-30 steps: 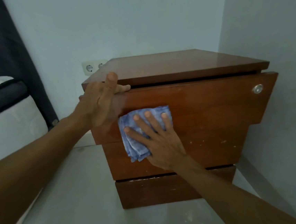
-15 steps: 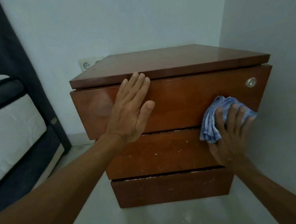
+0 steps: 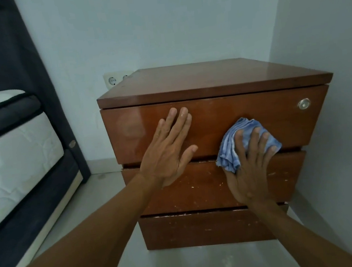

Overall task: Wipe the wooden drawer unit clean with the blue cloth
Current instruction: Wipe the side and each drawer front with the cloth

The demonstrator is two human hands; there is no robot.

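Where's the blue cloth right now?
Head view, right of centre: the blue cloth is pressed under the right hand against the top drawer front, at its lower edge, below-left of the round lock.

walls: pale blue | floor: grey | bed: left | socket

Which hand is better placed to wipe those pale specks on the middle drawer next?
The right hand, probably. It presses the blue cloth at the top edge of the speckled middle drawer. The left hand lies flat and bare on the top drawer.
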